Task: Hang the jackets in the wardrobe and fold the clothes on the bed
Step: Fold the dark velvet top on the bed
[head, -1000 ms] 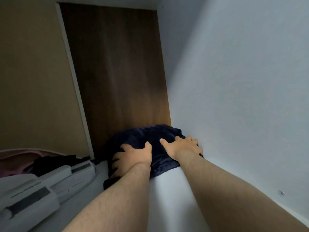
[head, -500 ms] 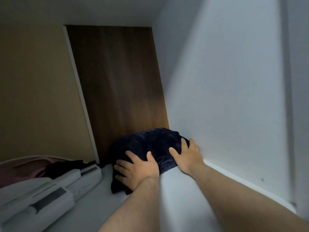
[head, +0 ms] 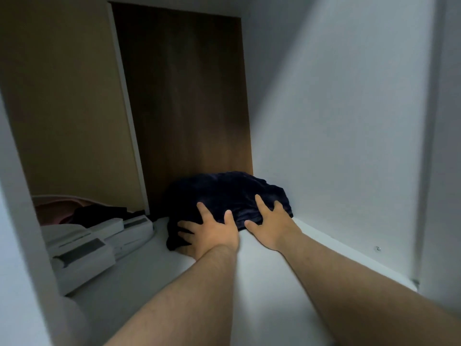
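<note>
Navy garment bundle [head: 224, 191] sits in the back right corner of a white wardrobe shelf [head: 262, 283], close up against the dark wood back panel [head: 187, 108] and tucked beside the white side wall [head: 336, 121]. We have both hands on its near side. Our left hand [head: 212, 233] lies on the front left part, its fingers [head: 203, 210] spread and fairly straight over the cloth, the thumb pointing up near the middle, the lower fingers reaching to where the fabric droops onto the shelf. Our right hand [head: 270, 227] lies on the front right part, its fingers [head: 260, 203] likewise spread, the thumb stretched out towards the left hand, near it but apart. Both palms rest flat on the cloth, and our bare forearms reach in from the bottom edge. Further left on the same shelf lie stacked white boxes [head: 99, 242], near the bundle but not touching it. Behind them we see a black item [head: 99, 211] and some pink fabric [head: 55, 208]; we cannot tell what either is. A small metal fitting [head: 378, 248] sits low on the side wall.
</note>
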Tool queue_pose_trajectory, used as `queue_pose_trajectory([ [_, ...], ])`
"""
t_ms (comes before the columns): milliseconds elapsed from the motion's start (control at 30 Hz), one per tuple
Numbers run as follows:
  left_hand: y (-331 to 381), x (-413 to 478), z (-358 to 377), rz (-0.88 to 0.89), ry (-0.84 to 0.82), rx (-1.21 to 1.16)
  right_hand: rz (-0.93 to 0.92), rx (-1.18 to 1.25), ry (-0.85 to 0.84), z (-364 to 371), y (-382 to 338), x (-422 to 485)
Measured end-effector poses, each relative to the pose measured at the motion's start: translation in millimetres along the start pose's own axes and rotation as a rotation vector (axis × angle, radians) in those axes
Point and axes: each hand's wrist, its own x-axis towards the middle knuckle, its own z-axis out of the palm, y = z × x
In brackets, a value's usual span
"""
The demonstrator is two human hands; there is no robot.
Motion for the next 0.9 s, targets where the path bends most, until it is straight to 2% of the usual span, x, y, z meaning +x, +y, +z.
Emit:
queue_pose_trajectory([
  [233,5,16,14,-0.002,0.030,-0.001,-0.011,0.081,-0.039,4,6,17],
  [533,5,6,12,0.048,0.074,0.136,-0.013,-0.001,0.105,2,5,17],
  [700,-9,-20,1,0.060,-0.053,0.340,0.032,-0.185,0.130,-5,-2,-12],
  [900,-10,-67,-23,0.218,-0.307,0.469,0.127,-0.091,0.105,-31,-3,-89],
])
